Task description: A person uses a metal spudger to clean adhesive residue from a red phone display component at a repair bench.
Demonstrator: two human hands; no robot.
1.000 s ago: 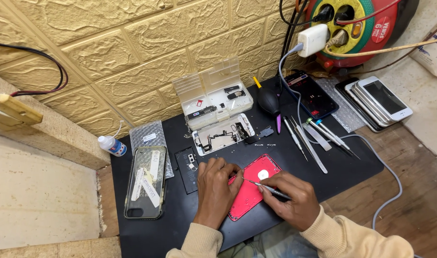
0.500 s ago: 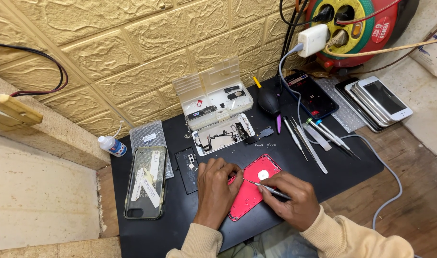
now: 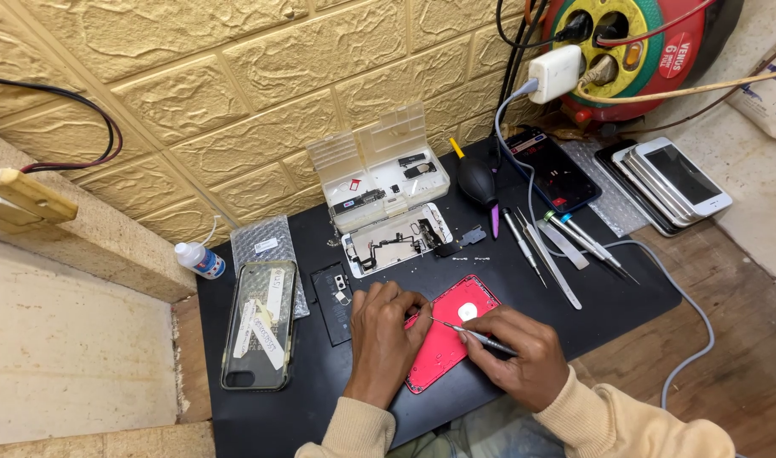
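Observation:
A red phone back cover [image 3: 452,339] lies on the black work mat [image 3: 490,263] near the front edge. My left hand [image 3: 385,337] rests on its left side, fingers curled over the upper left corner and pressing it down. My right hand [image 3: 517,354] grips a thin metal tool [image 3: 468,332], probably tweezers, whose tip points left onto the red cover close to my left fingertips. Beyond the cover sits an opened white phone frame [image 3: 396,240] with its inner parts showing, and a black battery [image 3: 332,293] lies just left of my left hand.
A clear parts box [image 3: 378,165] stands open against the yellow stone-pattern wall. Tweezers and screwdrivers [image 3: 553,246] lie at the right by a black blower [image 3: 478,181], a dark phone [image 3: 551,170] and stacked phones [image 3: 672,182]. A phone in a clear case [image 3: 258,322] and a small bottle [image 3: 199,259] sit left.

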